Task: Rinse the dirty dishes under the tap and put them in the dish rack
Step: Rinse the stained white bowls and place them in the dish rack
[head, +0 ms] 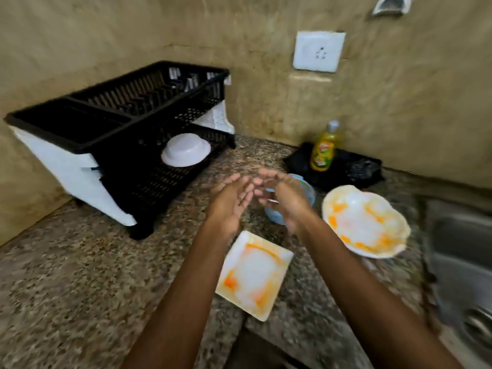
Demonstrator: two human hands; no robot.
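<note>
Speckled granite forms the counter point(80, 275), viewed from a head-worn camera. Two bare forearms are extended over it, and the left hand point(231, 203) and right hand point(282, 198) are held close together at the centre with fingers loosely spread; nothing is gripped, though motion blur softens the fingertips.

Three soiled dishes are seen. A square white plate point(254, 275), smeared with orange residue, lies flat at 6 o'clock from the hands. A round white bowl point(364, 222), streaked the same orange, sits at 4 o'clock, near the steel sink point(463, 262). A pale blue bowl point(306, 193) is partly hidden behind the right hand; its contents cannot be made out.

The plate and bowl are judged stiff, light and breakable, and probably slippery where greasy, so they are best taken by a clean rim edge with thumb above and fingers beneath.

At 10 o'clock stands a black two-tier dish rack point(119, 123); one white bowl point(185, 150) is held upturned in its lower tier, and the upper tier appears to hold no dishes. A yellow bottle of dish liquid point(323, 150) stands at 1 o'clock on a dark tray point(356, 169)
</note>
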